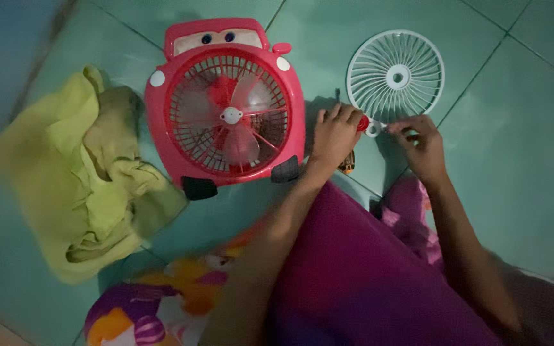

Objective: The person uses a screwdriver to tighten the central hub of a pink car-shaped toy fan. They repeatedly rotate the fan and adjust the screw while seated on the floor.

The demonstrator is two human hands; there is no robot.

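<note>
Hands at a white fan grille (395, 77) on a green tiled floor (520, 147).

The round, spoked grille lies flat, far right of a red car-shaped fan (226, 106). The left hand (335, 136) curls over a small red part (363, 123) at its near edge; the right hand (421, 146) pinches the grille's bottom tab. A yellow cloth (78, 173) lies left.

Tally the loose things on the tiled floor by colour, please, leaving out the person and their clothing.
Red or pink: 2, the car-shaped fan and a small red part by the left hand
White: 1, the round fan grille, its tab touched by the right hand
Yellow-green: 1, the crumpled cloth
Total: 4
</note>
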